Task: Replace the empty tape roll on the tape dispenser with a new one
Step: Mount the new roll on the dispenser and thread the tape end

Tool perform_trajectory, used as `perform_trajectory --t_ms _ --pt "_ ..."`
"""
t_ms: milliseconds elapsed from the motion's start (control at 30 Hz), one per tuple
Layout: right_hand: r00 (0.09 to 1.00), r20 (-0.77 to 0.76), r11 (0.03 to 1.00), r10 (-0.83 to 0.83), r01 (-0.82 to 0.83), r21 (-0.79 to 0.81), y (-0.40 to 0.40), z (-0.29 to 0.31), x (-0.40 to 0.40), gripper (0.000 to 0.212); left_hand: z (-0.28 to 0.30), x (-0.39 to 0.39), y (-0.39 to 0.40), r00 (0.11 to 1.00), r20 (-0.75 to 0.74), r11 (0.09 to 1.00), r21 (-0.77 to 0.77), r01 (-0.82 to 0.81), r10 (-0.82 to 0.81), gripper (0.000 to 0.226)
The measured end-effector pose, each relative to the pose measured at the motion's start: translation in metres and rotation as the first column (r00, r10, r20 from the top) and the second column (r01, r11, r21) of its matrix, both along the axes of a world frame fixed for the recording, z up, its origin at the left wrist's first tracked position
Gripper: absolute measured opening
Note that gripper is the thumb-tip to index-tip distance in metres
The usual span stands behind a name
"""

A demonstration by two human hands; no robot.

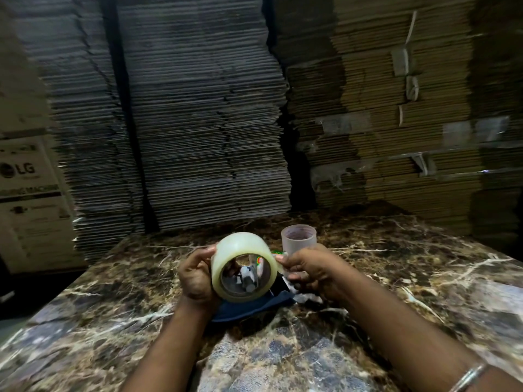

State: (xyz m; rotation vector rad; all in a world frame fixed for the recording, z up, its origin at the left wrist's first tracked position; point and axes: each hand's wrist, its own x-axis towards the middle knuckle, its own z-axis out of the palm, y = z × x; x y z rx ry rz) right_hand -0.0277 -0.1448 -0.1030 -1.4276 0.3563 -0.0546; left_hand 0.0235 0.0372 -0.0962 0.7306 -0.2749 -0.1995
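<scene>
Head view takes in walls of flattened cardboard (203, 123) stacked high behind a dark marble table (424, 278), most of it bare, so the work sits in a small cluster near the front edge. On that table lies a dark blue object (254, 305) (likely the tape dispenser, though the roll hides most of it), kept directly under the hands, probably so the roll can drop straight onto it. Behind the right hand stands the empty core (298, 236), a pale translucent tube set upright and out of the way, which suggests the old roll is already off.

The new tape roll (243, 267) is held above the blue object, its open centre turned toward the camera. The left hand (196, 274) is closed around its left side, steadying it. The right hand (307, 271) pinches at the roll's right edge, seemingly at the loose end, judging by a small printed tab there. The roll is thick, cloudy-clear and glossy, and looks full.
</scene>
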Motion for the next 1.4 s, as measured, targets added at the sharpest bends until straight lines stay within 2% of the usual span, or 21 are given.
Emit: perform_trajectory --t_ms 133,233,300,433,533,633,700,767,833,967,1100,1200,1300,1400 --pt "0.998 -0.053 0.996 0.04 -0.044 -0.08 -0.002 0.005 0.0 0.019 -0.003 0.0 0.001 1.0 0.014 0.999 -0.049 -0.002 0.002 0.025" --pt "0.994 -0.091 0.996 0.059 -0.065 -0.055 -0.003 0.006 -0.003 0.014 -0.008 0.007 0.002 1.0 0.013 1.0 -0.025 -0.017 0.018 0.011" --pt "0.99 -0.12 0.996 0.072 -0.078 -0.044 -0.003 0.005 -0.004 0.01 -0.01 0.011 0.003 1.0 0.023 1.0 -0.012 -0.005 0.005 0.017" --pt "0.987 -0.098 0.99 0.124 -0.117 0.083 -0.006 0.0 0.0 0.004 -0.006 0.009 0.004 0.998 0.052 0.999 0.034 0.037 -0.038 0.019" --pt "0.978 -0.084 0.966 0.192 -0.173 0.193 -0.01 -0.006 0.005 0.009 -0.003 0.004 0.006 0.997 0.07 0.996 0.088 0.034 -0.041 0.015" --pt "0.977 -0.077 0.953 0.199 -0.174 0.248 -0.011 -0.008 0.006 0.004 -0.003 0.005 0.007 0.995 0.075 0.993 0.103 0.063 -0.071 0.048" --pt "0.978 -0.062 0.947 0.198 -0.175 0.268 -0.011 -0.008 0.006 0.004 -0.003 0.004 0.008 0.994 0.075 0.99 0.118 0.076 -0.085 0.058" --pt "0.977 -0.064 0.939 0.204 -0.177 0.296 -0.011 -0.006 0.005 0.013 -0.002 0.003 0.008 0.994 0.069 0.99 0.121 0.076 -0.085 0.048" --pt "0.969 -0.065 0.926 0.239 -0.207 0.317 -0.009 -0.003 0.001 0.007 -0.002 0.004 0.009 0.993 0.086 0.992 0.102 0.068 -0.077 0.036" --pt "0.97 -0.075 0.931 0.232 -0.2 0.304 -0.008 -0.004 -0.001 0.016 -0.003 0.005 0.013 0.99 0.102 0.991 0.101 0.089 -0.099 0.038" --pt "0.983 -0.068 0.944 0.17 -0.142 0.297 -0.008 -0.004 0.002 0.004 -0.003 0.007 0.013 0.979 0.126 0.979 0.149 0.14 -0.159 0.032" --pt "0.994 -0.069 0.972 0.084 -0.066 0.227 -0.007 -0.001 -0.001 0.003 0.0 0.004 0.015 0.966 0.153 0.964 0.203 0.174 -0.207 0.027" --pt "0.993 -0.09 0.974 0.074 -0.053 0.219 -0.005 -0.001 -0.003 0.006 -0.002 0.008 0.018 0.963 0.112 0.952 0.218 0.217 -0.246 0.059" --pt "0.995 -0.082 0.972 0.063 -0.043 0.233 -0.002 0.004 -0.005 0.003 -0.002 0.009 0.02 0.966 0.08 0.954 0.196 0.228 -0.247 0.061"
